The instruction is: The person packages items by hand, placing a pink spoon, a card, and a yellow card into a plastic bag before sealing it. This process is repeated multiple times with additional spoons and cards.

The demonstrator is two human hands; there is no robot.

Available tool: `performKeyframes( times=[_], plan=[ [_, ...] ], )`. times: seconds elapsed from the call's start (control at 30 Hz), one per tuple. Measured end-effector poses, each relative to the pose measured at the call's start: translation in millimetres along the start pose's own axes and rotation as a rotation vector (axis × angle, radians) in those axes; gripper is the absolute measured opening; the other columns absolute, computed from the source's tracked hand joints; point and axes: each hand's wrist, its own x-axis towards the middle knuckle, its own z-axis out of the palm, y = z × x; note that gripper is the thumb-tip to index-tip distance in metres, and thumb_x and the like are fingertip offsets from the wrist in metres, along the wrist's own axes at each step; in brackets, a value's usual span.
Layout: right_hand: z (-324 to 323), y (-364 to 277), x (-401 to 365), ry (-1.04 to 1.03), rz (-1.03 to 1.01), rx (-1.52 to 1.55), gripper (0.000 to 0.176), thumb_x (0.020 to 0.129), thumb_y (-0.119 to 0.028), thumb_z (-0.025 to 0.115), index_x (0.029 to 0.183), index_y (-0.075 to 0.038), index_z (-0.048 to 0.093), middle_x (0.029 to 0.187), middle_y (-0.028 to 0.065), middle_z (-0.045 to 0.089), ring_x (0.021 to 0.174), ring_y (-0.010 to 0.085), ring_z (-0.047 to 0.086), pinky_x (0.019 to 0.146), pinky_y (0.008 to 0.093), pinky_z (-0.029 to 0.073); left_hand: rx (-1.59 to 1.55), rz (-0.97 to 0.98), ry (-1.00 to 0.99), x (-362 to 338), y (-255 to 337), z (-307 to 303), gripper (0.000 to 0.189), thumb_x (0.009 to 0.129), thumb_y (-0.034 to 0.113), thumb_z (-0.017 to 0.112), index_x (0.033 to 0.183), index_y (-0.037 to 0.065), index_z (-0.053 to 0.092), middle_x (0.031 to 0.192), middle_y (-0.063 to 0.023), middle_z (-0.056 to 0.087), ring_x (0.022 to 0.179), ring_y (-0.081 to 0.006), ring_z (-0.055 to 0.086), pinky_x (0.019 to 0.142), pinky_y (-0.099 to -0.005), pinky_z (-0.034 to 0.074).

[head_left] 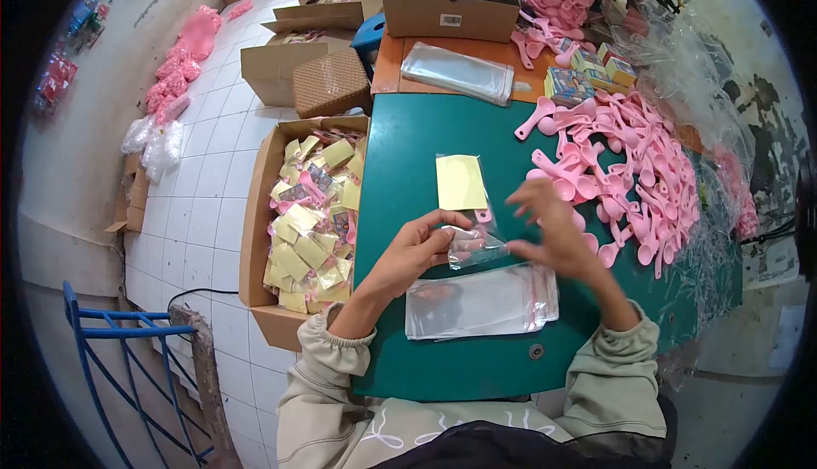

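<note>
My left hand [414, 252] pinches a small clear plastic bag [477, 249] between thumb and fingers, above the green table. At the bag's right end is my right hand [551, 229], fingers spread and slightly blurred, its thumb close to the plastic. Just beyond both hands lies a pale yellow card [460, 183] in a clear bag, with a bit of pink spoon [483, 215] showing at its lower corner. Nearer my body, a flat stack of clear plastic bags [477, 303] rests on the tabletop.
Many pink scoop spoons [630, 171] are heaped on the right of the green table [408, 145]. Small boxes [568, 86] and a bundle of clear bags [459, 71] lie behind. On the left stands a carton [259, 214] full of packed bags, beside a blue metal frame [128, 324].
</note>
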Motion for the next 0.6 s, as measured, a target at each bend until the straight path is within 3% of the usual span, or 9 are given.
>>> performKeyframes(
  times=[0.17, 0.23, 0.33, 0.37, 0.6],
  plan=[
    [43.2, 10.1, 3.4, 0.154, 0.13, 0.239, 0.014, 0.077, -0.005, 0.068, 0.087, -0.001, 0.06, 0.093, 0.006, 0.052, 0.075, 0.012, 0.056, 0.061, 0.023, 0.046, 0.072, 0.008, 0.026, -15.9, 7.0, -1.9, 0.018, 0.097, 0.007, 0.036, 0.113, 0.004, 0.046, 0.11, -0.0129, 0.058, 0.103, -0.0182, 0.059, 0.086, -0.0305, 0.052],
    [40.9, 15.9, 1.7, 0.162, 0.101, 0.318, 0.014, 0.077, -0.004, 0.068, 0.088, -0.001, 0.06, 0.094, 0.0058, 0.052, 0.076, 0.0113, 0.055, 0.062, 0.0229, 0.047, 0.222, 0.101, 0.081, -15.1, 2.5, -4.2, 0.017, 0.095, 0.006, 0.042, 0.112, 0.005, 0.045, 0.106, -0.0127, 0.059, 0.098, -0.0176, 0.061, 0.082, -0.0293, 0.053],
    [40.4, 21.9, -3.7, 0.108, 0.178, 0.485, 0.016, 0.077, -0.003, 0.067, 0.09, -0.001, 0.059, 0.096, 0.0043, 0.051, 0.078, 0.0095, 0.054, 0.066, 0.0221, 0.048, 0.817, 0.194, 0.138, -9.7, 3.4, 4.5, 0.021, 0.09, 0.005, 0.053, 0.109, 0.004, 0.046, 0.098, -0.0107, 0.061, 0.09, -0.0153, 0.062, 0.073, -0.0268, 0.055],
    [41.2, 23.7, -3.9, 0.087, 0.211, 0.55, 0.016, 0.077, -0.003, 0.067, 0.091, -0.001, 0.059, 0.096, 0.0041, 0.051, 0.079, 0.0091, 0.054, 0.067, 0.0221, 0.048, 0.835, 0.299, 0.159, -6.9, -0.1, 6.7, 0.022, 0.085, 0.005, 0.061, 0.102, 0.002, 0.05, 0.092, -0.0089, 0.061, 0.085, -0.0135, 0.062, 0.064, -0.0265, 0.055],
    [46.1, 24.1, 2.0, 0.017, 0.446, 0.757, 0.011, 0.085, -0.009, 0.063, 0.086, -0.001, 0.057, 0.079, 0.0034, 0.06, 0.071, 0.0076, 0.058, 0.064, 0.0211, 0.048, 0.93, 0.377, 0.303, -4.9, -10.6, 5.4, 0.012, 0.084, 0.006, 0.062, 0.091, -0.001, 0.056, 0.087, -0.0076, 0.06, 0.077, -0.0123, 0.061, 0.061, -0.0243, 0.055]
  ],
)
